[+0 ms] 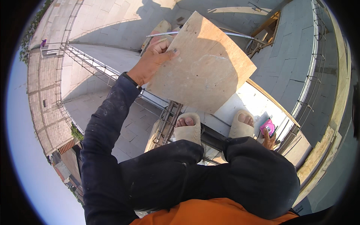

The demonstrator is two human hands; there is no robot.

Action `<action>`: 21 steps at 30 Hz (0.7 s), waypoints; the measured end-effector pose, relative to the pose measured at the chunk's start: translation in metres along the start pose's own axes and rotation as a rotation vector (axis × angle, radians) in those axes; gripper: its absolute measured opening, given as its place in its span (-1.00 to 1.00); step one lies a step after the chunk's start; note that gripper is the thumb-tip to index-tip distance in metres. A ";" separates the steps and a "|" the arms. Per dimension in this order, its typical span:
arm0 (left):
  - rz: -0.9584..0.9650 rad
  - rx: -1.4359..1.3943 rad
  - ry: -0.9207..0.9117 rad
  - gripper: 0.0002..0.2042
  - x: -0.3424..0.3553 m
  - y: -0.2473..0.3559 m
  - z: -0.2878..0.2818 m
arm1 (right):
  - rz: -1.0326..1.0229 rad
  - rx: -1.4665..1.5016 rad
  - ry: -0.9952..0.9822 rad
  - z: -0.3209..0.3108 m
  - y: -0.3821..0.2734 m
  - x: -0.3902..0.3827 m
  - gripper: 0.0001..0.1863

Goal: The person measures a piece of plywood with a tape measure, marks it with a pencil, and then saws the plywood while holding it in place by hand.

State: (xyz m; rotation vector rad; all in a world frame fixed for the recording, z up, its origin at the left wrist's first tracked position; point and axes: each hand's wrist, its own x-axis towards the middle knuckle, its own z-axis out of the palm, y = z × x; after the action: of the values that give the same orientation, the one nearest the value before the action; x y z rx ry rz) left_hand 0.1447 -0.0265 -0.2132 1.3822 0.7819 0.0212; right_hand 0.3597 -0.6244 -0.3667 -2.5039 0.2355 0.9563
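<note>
My left hand (157, 58) grips a square plywood board (204, 63) by its left edge, the thumb lying on the face toward me. The board is raised and tilted in front of my feet, partly in shadow, with pale smears and small dark spots. Low on the right, beside my knee, my right hand (268, 141) is closed on a pink tape measure (267, 126). Most of that hand is hidden behind the knee. The tape measure rests over a white surface (245, 103) next to my sandal (242, 123).
I squat high up, sandals on either side of a dark beam (212, 137). Steel rebar cages (170, 120) run along the wall tops. Pale block walls (288, 56) drop on both sides. A thin light strip (238, 34) passes behind the board. Timber planks (318, 161) edge the right.
</note>
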 end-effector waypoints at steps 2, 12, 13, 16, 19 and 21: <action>0.189 0.109 0.016 -0.53 -0.023 0.063 -0.034 | -0.007 -0.084 0.006 -0.006 -0.002 0.007 0.00; 0.843 -0.165 1.047 -0.54 -0.174 0.096 -0.146 | 0.027 -0.259 0.087 -0.012 -0.020 0.024 -0.05; 0.836 -0.197 1.075 -0.52 -0.175 0.078 -0.146 | 0.028 -0.269 0.088 -0.009 -0.024 0.026 -0.05; 0.778 -0.320 1.153 -0.47 -0.174 0.014 -0.134 | 0.020 -0.293 0.086 -0.002 -0.032 0.027 -0.07; 0.707 -0.357 1.106 -0.46 -0.173 -0.036 -0.122 | 0.012 -0.288 0.090 0.005 -0.029 0.018 -0.08; 0.562 -0.462 1.038 -0.38 -0.171 -0.054 -0.115 | 0.027 -0.275 0.101 0.009 -0.020 0.007 -0.09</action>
State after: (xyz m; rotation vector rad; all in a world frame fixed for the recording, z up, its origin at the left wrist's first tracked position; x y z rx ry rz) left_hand -0.0648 -0.0168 -0.1760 1.0436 1.0944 1.3599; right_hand 0.3654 -0.6025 -0.3702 -2.8105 0.1796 0.9280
